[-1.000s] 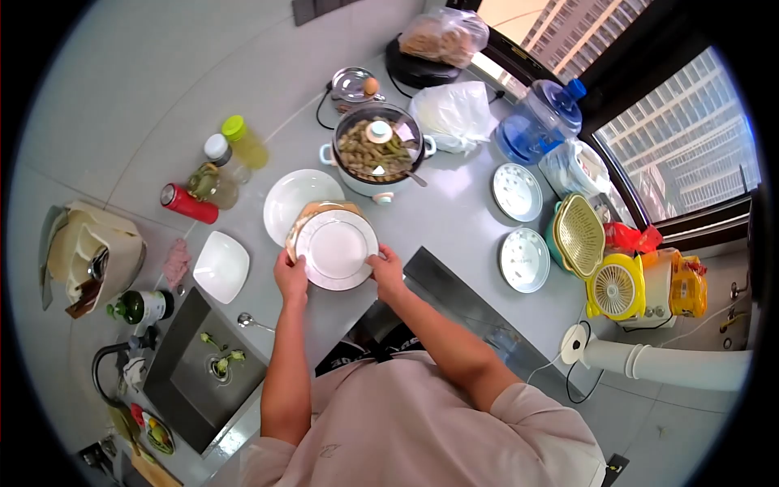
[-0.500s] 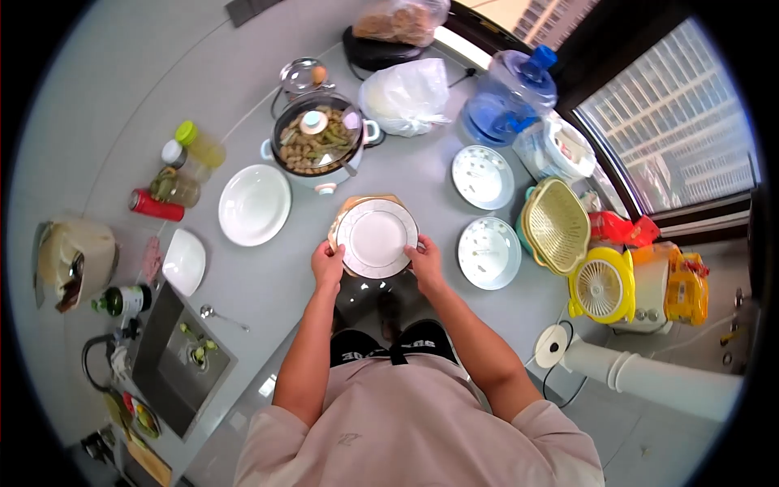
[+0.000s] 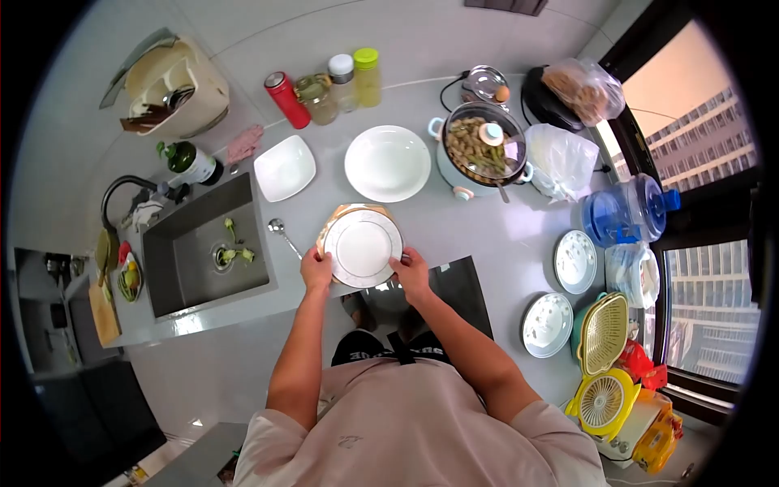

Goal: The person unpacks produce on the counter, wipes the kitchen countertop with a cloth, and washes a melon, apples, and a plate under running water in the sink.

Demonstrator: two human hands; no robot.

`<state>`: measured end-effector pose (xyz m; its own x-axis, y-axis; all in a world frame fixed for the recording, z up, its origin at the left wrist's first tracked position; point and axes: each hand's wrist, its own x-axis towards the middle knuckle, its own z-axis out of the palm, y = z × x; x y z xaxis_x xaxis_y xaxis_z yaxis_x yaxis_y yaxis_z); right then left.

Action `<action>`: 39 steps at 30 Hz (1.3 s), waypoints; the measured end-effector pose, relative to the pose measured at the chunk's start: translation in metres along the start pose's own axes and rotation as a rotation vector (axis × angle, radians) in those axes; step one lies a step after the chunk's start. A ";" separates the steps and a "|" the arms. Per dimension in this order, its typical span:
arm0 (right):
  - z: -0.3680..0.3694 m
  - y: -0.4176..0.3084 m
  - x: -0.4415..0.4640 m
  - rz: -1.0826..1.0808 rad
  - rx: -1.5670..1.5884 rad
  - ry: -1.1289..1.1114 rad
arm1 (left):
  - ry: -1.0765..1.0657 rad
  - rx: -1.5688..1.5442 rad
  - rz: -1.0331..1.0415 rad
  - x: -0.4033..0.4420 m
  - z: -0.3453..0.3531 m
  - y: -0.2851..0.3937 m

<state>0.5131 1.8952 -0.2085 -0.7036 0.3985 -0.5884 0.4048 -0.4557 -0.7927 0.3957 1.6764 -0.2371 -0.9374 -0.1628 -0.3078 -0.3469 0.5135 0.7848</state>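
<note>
A round white plate with a thin patterned ring is held level near the counter's front edge. Beneath it shows the rim of a brown-and-tan piece, mostly hidden, whose kind I cannot make out. My left hand grips the plate's left edge, thumb on top. My right hand grips the right edge the same way. Beyond the plate lie a larger white plate and a square white bowl. A metal spoon rests just left of the held plate.
Left is a grey sink with green scraps and a black faucet. A lidded pot of food stands at the back. Two patterned dishes, a yellow-green basket and a blue water jug are right.
My view has swung left, bringing the sink closer to the middle. Both hands have carried the plate along toward the sink side, keeping their hold on it.
</note>
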 end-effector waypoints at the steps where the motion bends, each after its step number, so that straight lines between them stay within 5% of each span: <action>1: 0.015 -0.001 0.004 0.003 -0.009 -0.001 | 0.001 -0.005 -0.008 0.009 -0.010 -0.004; 9: 0.075 -0.008 0.033 -0.034 -0.089 0.018 | -0.063 0.154 0.038 0.050 -0.051 0.023; 11: 0.073 -0.005 0.041 -0.148 -0.467 0.143 | 0.340 0.439 0.576 0.047 -0.043 0.033; 15: 0.065 -0.038 0.036 -0.328 -0.434 0.449 | -0.084 0.190 0.595 0.071 -0.014 0.077; 20: 0.031 -0.065 0.075 -0.385 -0.386 0.581 | -0.190 0.181 0.762 0.124 0.048 0.117; 30: 0.022 -0.093 0.165 -0.192 -0.253 0.516 | -0.229 0.341 0.453 0.183 0.117 0.156; 35: 0.026 -0.108 0.163 -0.091 0.123 0.358 | -0.219 0.116 0.275 0.178 0.112 0.169; 39: 0.037 -0.124 0.148 -0.062 0.067 0.305 | -0.178 -0.050 0.256 0.180 0.090 0.178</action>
<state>0.3370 1.9815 -0.1919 -0.5142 0.6425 -0.5682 0.3205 -0.4705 -0.8221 0.1682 1.8147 -0.2011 -0.9760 0.1184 -0.1827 -0.1057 0.4758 0.8732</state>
